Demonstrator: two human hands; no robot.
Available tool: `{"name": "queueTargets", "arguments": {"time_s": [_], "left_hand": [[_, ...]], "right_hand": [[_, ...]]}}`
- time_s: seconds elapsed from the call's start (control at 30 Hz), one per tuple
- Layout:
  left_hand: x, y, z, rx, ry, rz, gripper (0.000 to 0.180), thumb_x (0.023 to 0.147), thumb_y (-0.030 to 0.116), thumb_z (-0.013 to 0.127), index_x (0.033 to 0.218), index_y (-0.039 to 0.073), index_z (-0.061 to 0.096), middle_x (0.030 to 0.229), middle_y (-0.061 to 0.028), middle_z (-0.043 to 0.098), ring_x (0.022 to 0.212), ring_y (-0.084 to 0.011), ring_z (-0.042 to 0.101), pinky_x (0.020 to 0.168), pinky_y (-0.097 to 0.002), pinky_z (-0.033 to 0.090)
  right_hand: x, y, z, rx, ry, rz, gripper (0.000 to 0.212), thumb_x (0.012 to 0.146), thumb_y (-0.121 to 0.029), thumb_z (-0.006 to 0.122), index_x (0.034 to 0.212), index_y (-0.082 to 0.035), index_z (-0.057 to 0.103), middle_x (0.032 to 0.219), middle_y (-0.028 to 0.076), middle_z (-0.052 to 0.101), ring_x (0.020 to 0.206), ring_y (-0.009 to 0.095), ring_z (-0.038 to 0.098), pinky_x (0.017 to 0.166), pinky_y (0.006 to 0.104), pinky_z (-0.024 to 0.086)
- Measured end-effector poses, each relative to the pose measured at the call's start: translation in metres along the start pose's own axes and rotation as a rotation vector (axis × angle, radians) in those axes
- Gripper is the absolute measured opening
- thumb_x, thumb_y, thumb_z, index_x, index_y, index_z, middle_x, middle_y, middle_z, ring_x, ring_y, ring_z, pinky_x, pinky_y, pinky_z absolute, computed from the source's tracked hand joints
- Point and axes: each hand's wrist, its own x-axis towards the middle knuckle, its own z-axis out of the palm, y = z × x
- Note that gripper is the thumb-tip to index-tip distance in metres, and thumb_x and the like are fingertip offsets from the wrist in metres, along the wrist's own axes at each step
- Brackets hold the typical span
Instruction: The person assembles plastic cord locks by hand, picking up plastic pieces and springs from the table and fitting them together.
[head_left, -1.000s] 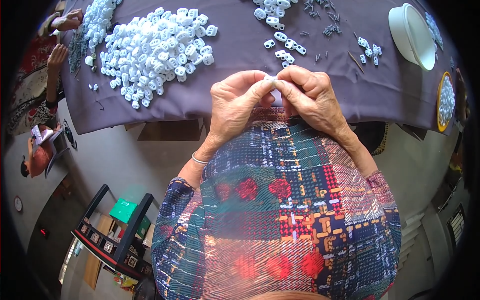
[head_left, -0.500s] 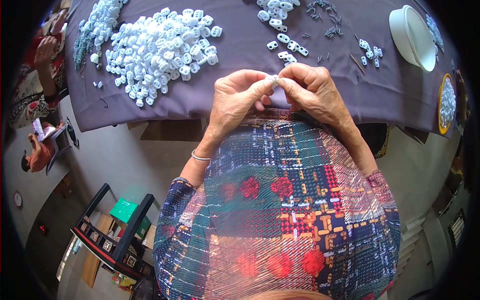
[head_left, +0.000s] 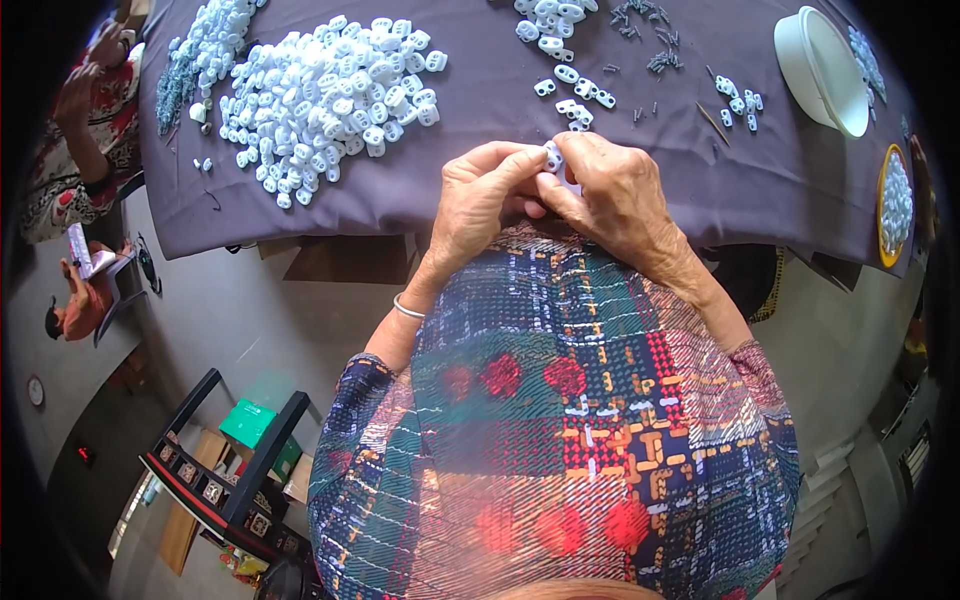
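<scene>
Pinched between both hands at the table's near edge is a small white two-hole cord lock (head_left: 553, 157). My left hand (head_left: 478, 200) grips its left side with thumb and forefinger, a bangle on that wrist. The fingers of my right hand (head_left: 622, 195) are closed on the other side and partly cover it. Just beyond my fingertips lie a few more white cord locks (head_left: 574, 115) on the dark tablecloth (head_left: 480, 75). A large heap of white plastic pieces (head_left: 335, 100) is spread to the left. Small dark springs (head_left: 664, 62) are scattered at the far right of centre.
To the right stand a white tub (head_left: 822, 75) tilted on its side and a yellow-rimmed bowl (head_left: 893, 208) of white pieces. A thin wooden stick (head_left: 713, 122) lies near several assembled pieces (head_left: 738, 98). Another person's hands (head_left: 85, 90) show at the left edge.
The cord lock has turned so its holes now show. My right hand has rolled over it, its fingers covering more of it. At the left, the other person's hands have shifted.
</scene>
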Motion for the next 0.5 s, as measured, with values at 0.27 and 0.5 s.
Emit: {"name": "queueTargets", "arguments": {"time_s": [0.27,0.5], "left_hand": [[-0.002,-0.005,-0.001,0.059,0.022,0.001,0.018,0.088,0.015,0.060,0.092,-0.002,0.063,0.077,-0.0074,0.065,0.065,-0.0111,0.063,0.055,-0.0207,0.052],[-0.003,-0.006,0.001,0.153,0.041,0.053,0.017,0.087,0.014,0.061,0.090,-0.002,0.065,0.076,-0.0066,0.065,0.065,-0.0097,0.062,0.055,-0.0203,0.051]], "right_hand": [[-0.007,0.004,0.004,-0.042,-0.049,-0.003,0.018,0.078,-0.016,0.062,0.078,-0.002,0.051,0.068,0.015,0.056,0.060,0.031,0.059,0.052,0.0381,0.047],[-0.006,0.010,0.006,0.023,-0.018,-0.113,0.017,0.077,-0.013,0.062,0.075,-0.001,0.050,0.065,0.015,0.055,0.057,0.031,0.057,0.050,0.0381,0.047]]}}
